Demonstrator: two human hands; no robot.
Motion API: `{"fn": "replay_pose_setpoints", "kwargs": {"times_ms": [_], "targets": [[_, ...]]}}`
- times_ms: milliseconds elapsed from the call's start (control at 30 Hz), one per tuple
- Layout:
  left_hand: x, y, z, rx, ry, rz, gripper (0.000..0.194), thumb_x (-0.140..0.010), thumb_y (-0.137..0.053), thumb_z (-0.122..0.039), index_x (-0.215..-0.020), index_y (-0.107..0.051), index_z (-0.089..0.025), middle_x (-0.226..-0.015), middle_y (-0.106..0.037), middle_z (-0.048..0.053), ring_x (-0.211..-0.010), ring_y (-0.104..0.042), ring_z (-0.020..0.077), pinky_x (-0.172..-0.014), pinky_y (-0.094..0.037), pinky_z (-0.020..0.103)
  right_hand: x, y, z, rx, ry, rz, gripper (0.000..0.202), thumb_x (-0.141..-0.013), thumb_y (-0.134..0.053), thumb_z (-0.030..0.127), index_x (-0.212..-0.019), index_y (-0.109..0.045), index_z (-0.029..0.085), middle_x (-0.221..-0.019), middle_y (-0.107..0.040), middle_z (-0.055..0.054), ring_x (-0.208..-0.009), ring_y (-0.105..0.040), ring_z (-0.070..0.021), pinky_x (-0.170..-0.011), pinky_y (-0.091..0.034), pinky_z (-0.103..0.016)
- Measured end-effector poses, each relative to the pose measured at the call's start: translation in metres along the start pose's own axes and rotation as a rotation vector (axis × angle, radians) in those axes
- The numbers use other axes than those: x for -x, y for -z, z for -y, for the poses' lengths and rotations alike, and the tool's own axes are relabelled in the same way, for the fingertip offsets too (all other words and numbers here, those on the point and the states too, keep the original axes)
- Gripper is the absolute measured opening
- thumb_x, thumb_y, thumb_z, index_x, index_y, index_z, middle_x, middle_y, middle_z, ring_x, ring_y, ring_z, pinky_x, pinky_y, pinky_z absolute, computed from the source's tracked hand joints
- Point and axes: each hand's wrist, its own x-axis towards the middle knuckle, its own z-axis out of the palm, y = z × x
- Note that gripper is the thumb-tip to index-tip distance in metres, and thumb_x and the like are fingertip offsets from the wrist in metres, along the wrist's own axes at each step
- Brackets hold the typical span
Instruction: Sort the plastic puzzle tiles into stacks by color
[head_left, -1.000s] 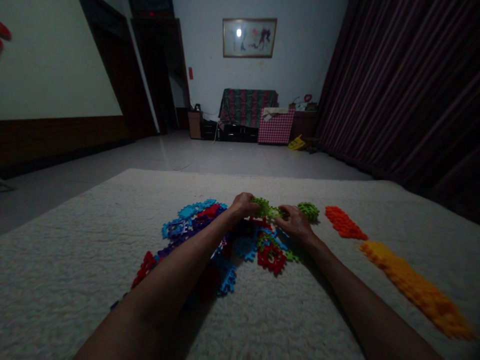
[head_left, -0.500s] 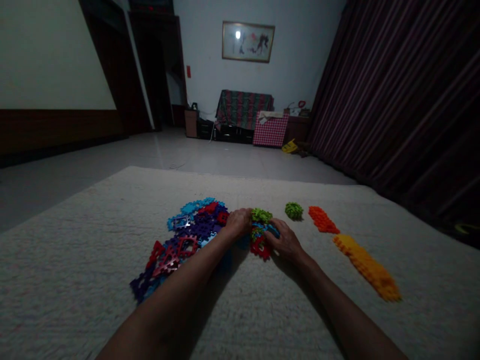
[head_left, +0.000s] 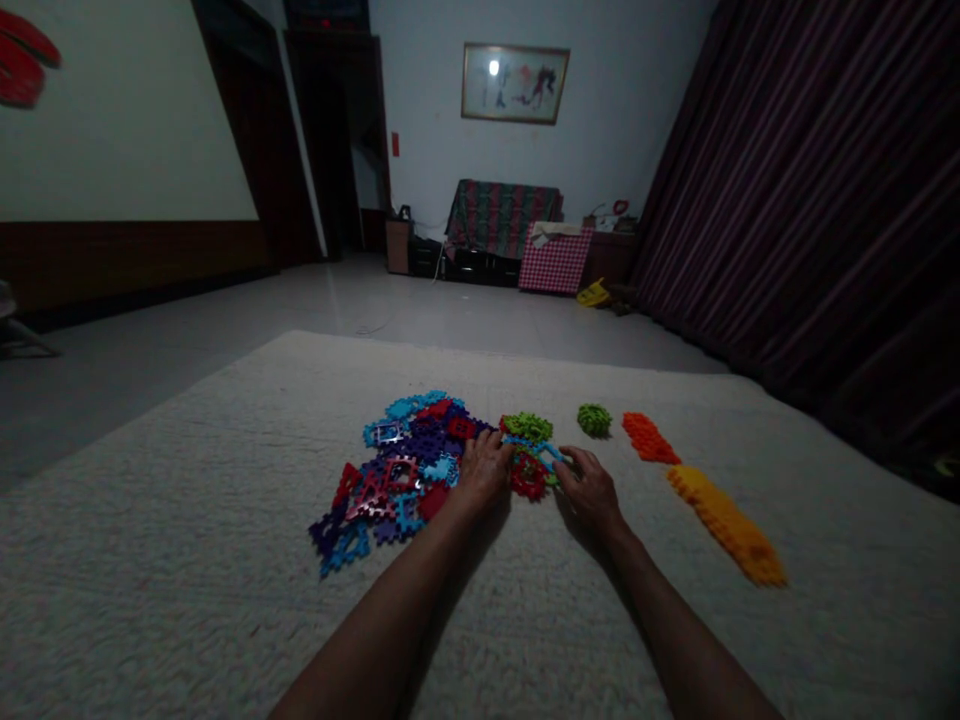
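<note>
Plastic interlocking pieces with toothed edges lie on the pale mat (head_left: 225, 560). My left hand (head_left: 486, 470) rests against the right side of a mixed pile (head_left: 409, 445) of purple, blue and red pieces, its fingers spread and partly hiding what lies below. Just to the right is a smaller group: green pieces (head_left: 529, 427), a red piece (head_left: 529, 478) and a blue piece (head_left: 549, 453). My right hand (head_left: 592, 490) has its thumb and fingers at the right end of that blue piece, pinching it.
A small green stack (head_left: 594, 420), an orange row (head_left: 649, 438) and a longer yellow-orange row (head_left: 727, 525) lie to the right on the mat. Beyond it are a tiled floor (head_left: 420, 310), a cloth-covered cabinet (head_left: 502, 215) and dark curtains (head_left: 795, 220).
My left hand has drawn back a little toward me, uncovering more of the pile. My right hand has shifted slightly away from the red piece. The view has turned slightly left.
</note>
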Motion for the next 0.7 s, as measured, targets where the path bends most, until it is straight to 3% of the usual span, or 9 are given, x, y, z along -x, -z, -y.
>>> {"fn": "replay_pose_setpoints", "kwargs": {"times_ms": [133, 267, 367, 500, 700], "targets": [[0.004, -0.006, 0.009, -0.024, 0.062, -0.037, 0.031, -0.096, -0.047, -0.018, -0.119, -0.067, -0.021, -0.145, -0.055, 0.012, -0.137, -0.043, 0.0291, -0.110, -0.037, 0.049, 0.014, 0.001, 0.001, 0.005, 0.046, 0.041, 0.033, -0.082, -0.055, 0.041, -0.102, -0.070, 0.019, -0.106, -0.072, -0.013, -0.101, -0.067, -0.0269, -0.094, -0.054, -0.044], [0.000, -0.003, 0.016, 0.011, 0.124, -0.111, 0.031, -0.091, -0.050, -0.011, -0.113, -0.069, -0.020, -0.136, -0.061, 0.012, -0.131, -0.049, 0.0269, -0.108, -0.042, 0.045, 0.018, -0.004, 0.003, 0.039, 0.115, 0.036, 0.030, -0.083, -0.057, 0.036, -0.104, -0.070, 0.019, -0.112, -0.071, -0.014, -0.104, -0.066, -0.0274, -0.098, -0.051, -0.047], [-0.001, -0.003, 0.010, 0.094, 0.044, -0.171, 0.028, -0.093, -0.051, -0.014, -0.114, -0.068, -0.021, -0.128, -0.064, 0.010, -0.124, -0.055, 0.0235, -0.106, -0.045, 0.040, 0.018, -0.006, 0.004, 0.073, 0.130, 0.046, 0.029, -0.084, -0.057, 0.034, -0.105, -0.070, 0.020, -0.113, -0.070, -0.013, -0.105, -0.065, -0.0271, -0.098, -0.051, -0.047], [0.002, -0.012, -0.005, 0.141, -0.054, -0.183, 0.021, -0.095, -0.053, -0.025, -0.110, -0.068, -0.020, -0.126, -0.064, 0.010, -0.120, -0.057, 0.0250, -0.106, -0.046, 0.042, 0.019, -0.007, 0.003, 0.090, 0.135, 0.043, 0.027, -0.085, -0.059, 0.032, -0.106, -0.070, 0.021, -0.114, -0.069, -0.011, -0.107, -0.065, -0.0258, -0.099, -0.051, -0.045], [0.009, -0.023, -0.011, 0.195, -0.056, -0.121, 0.027, -0.085, -0.057, -0.016, -0.110, -0.066, -0.020, -0.131, -0.062, 0.011, -0.125, -0.055, 0.0258, -0.108, -0.046, 0.044, 0.017, -0.007, 0.007, 0.108, 0.132, 0.055, 0.027, -0.085, -0.061, 0.034, -0.107, -0.070, 0.021, -0.114, -0.068, -0.011, -0.107, -0.064, -0.0263, -0.100, -0.050, -0.046]]}}
